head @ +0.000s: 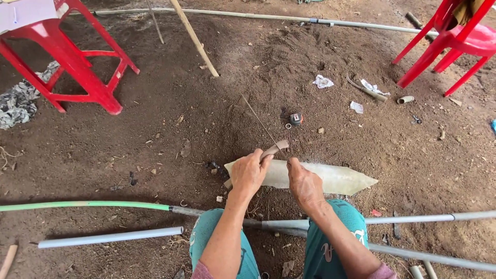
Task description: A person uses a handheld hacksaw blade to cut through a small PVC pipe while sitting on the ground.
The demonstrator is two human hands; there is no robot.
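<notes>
My left hand (250,172) grips a knife by its wooden handle (275,149), the handle sticking out up and to the right. My right hand (304,182) pinches the near end of a thin bamboo sliver (259,120) that runs away from me toward the upper left. The knife meets the sliver just above my right thumb. Under both hands a pale, whitish sack (341,179) lies flat on the dirt. My knees in teal trousers (336,235) frame the bottom of the view.
Red plastic stool (77,67) at far left, red chair (454,41) at far right. Grey pipes (111,237) and a green-tipped pole (85,205) lie across the dirt near my knees. A bamboo pole (195,37) leans ahead. Small tape measure (295,119) and paper scraps (323,81) beyond.
</notes>
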